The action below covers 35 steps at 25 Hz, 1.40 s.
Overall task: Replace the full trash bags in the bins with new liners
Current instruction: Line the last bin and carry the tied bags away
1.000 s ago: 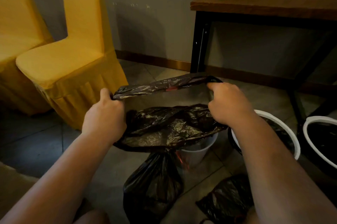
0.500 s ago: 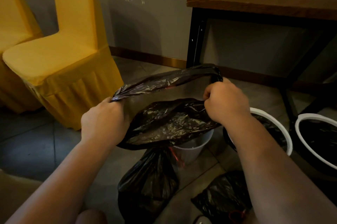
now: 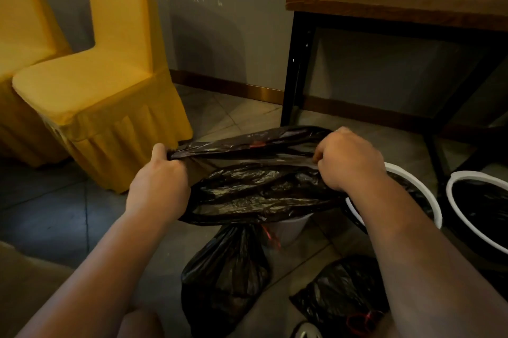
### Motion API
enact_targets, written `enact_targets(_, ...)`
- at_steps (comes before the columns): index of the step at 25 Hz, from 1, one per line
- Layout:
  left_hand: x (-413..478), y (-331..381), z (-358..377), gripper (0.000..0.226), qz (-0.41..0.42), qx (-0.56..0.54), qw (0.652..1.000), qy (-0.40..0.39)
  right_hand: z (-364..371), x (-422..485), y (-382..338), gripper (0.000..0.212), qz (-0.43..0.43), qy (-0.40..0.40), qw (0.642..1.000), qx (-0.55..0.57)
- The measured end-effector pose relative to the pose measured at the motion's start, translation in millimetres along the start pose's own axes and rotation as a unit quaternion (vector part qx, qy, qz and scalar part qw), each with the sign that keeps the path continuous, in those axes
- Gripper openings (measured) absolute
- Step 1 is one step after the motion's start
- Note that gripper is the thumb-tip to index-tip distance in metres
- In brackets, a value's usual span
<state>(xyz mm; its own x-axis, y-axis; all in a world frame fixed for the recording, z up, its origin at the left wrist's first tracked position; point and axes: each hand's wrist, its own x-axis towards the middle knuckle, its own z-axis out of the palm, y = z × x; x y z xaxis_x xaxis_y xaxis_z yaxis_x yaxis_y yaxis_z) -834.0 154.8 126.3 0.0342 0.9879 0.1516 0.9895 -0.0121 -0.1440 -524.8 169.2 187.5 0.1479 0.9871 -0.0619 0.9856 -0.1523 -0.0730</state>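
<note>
Opening new liner (image 3: 261,192): mouth is stretched between left hand (image 3: 159,186) and right hand (image 3: 349,163), edge pinched in curled fingers of each. Liner is held just above white bin (image 3: 290,229), apparently unlined. Next, as judged: mouth to be lowered over bin, edge folded down evenly. Full bags (image 3: 225,277) are seen on floor (image 3: 68,214) beside it.
</note>
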Motion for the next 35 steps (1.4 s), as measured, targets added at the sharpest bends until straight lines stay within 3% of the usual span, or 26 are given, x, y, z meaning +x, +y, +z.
enact_targets(3,-0.8,-5.4,2.8,0.035,-0.016,-0.079,0.995,-0.060,8.6,1.6,0.8,0.037,-0.024,-0.054,0.998,0.022)
enact_targets(6,-3.9,2.2,0.7,0.041,0.006,-0.101,0.982,-0.158,11.4,4.9,0.3,0.046,-0.021,-0.060,0.997,0.048)
enact_targets(8,-5.7,8.0,-2.5,0.056,0.004,-0.131,0.972,-0.194,15.2,5.2,-1.7,0.055,-0.035,-0.066,0.996,0.052)
enact_targets(10,-7.1,14.2,-3.2,0.067,-0.014,-0.202,0.964,-0.170,21.4,3.7,-6.1,0.062,-0.063,-0.076,0.994,0.049)
enact_targets(12,-10.8,26.2,-1.9,0.060,-0.020,-0.245,0.962,-0.122,24.0,0.2,-11.4,0.067,-0.092,-0.087,0.991,0.048)
enact_targets(14,-11.5,35.2,4.6,0.031,-0.032,-0.273,0.957,-0.093,25.6,-3.9,-13.4,0.055,-0.112,-0.126,0.985,0.025)
enact_targets(16,-14.1,35.4,14.3,0.015,-0.052,-0.287,0.948,-0.131,34.3,-9.3,-11.3,0.032,-0.136,-0.211,0.968,-0.008)
enact_targets(19,-22.2,24.1,36.4,0.026,-0.011,-0.282,0.927,-0.249,54.7,-10.8,-5.2,0.016,-0.164,-0.343,0.923,-0.056)
enact_targets(22,-18.9,21.1,51.8,0.045,0.065,-0.307,0.893,-0.323,72.8,7.7,6.8,0.024,-0.175,-0.396,0.895,-0.107)
enact_targets(26,3.7,36.2,73.2,0.074,0.093,-0.334,0.869,-0.354,106.3,42.9,29.4,0.029,-0.164,-0.394,0.899,-0.097)
enact_targets(30,30.7,65.5,96.2,0.085,0.091,-0.363,0.850,-0.370,132.6,83.9,38.5,0.033,-0.137,-0.350,0.926,0.026)
enact_targets(33,64.6,94.2,109.9,0.077,0.075,-0.416,0.849,-0.316,150.4,114.9,40.6,0.047,-0.117,-0.300,0.936,0.139)
enact_targets(35,84.6,114.4,122.1,0.066,0.057,-0.453,0.849,-0.267,167.1,129.6,43.6,0.054,-0.079,-0.226,0.943,0.230)
